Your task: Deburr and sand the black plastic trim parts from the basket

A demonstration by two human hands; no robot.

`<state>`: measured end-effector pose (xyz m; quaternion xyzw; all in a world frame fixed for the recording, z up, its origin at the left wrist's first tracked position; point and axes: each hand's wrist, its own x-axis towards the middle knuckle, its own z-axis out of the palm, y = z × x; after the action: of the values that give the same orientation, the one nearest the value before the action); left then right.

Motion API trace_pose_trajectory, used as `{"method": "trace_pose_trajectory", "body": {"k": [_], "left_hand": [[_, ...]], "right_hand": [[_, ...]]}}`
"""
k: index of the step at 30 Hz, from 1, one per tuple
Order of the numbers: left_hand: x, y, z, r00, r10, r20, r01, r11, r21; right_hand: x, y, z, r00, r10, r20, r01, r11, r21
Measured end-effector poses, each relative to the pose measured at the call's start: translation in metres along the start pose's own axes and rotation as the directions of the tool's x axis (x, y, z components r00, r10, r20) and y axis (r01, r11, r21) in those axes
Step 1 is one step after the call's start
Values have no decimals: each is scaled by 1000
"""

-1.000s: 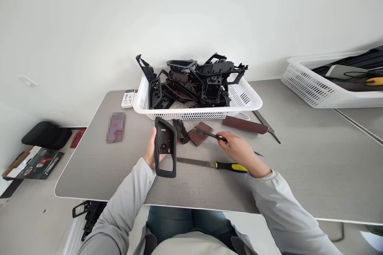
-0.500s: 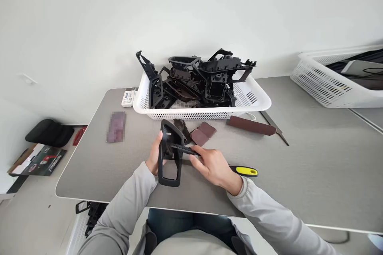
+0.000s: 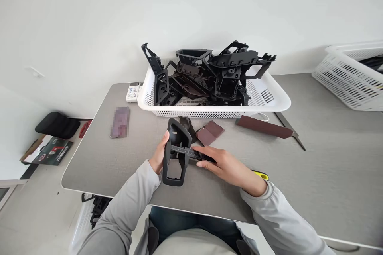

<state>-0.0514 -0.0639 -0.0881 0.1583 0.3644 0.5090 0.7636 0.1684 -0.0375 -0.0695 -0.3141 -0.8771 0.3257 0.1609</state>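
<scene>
My left hand (image 3: 158, 156) is closed on the left rim of a black plastic frame (image 3: 174, 182), holding it upright over the near part of the table. My right hand (image 3: 231, 169) grips a black caliper (image 3: 184, 151) with scale markings. The caliper lies across the frame's opening, its jaw end by the frame's left side. Behind the frame are a crumpled dark piece (image 3: 188, 126) and a folded sheet of brown sandpaper (image 3: 210, 132). A yellow-and-black handle (image 3: 261, 175) pokes out from behind my right wrist.
A white basket (image 3: 215, 109) piled with black plastic parts (image 3: 230, 63) stands by the wall. Right of centre lie a brown sandpaper roll (image 3: 265, 126) and a metal file (image 3: 289, 127). Another white basket (image 3: 350, 83) stands far right; a small white box (image 3: 133, 92) is at left.
The caliper has turned and now spans the frame, its scale facing up. My right hand has moved to the right, covering more of the yellow handle. The view has shifted slightly.
</scene>
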Motion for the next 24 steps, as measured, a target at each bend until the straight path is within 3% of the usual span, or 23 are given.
{"method": "trace_pose_trajectory", "body": {"k": [6,11,17,24], "left_hand": [[1,-2,0,998,32,-58,-31,999,23],[1,-2,-1,996,77,-52,-76,997,27],[2,-1,-3,997,49,-61,-48,999,18],[1,0,-3,997,39,-63,-38,999,18]], "right_hand": [[-2,-7,0,990,133,-47,-140,968,-208],[-4,-12,-4,991,120,-57,-127,982,-137],[-5,-3,-11,996,86,22,-87,995,47],[-7,8,-8,998,61,-24,-63,995,-77]]}}
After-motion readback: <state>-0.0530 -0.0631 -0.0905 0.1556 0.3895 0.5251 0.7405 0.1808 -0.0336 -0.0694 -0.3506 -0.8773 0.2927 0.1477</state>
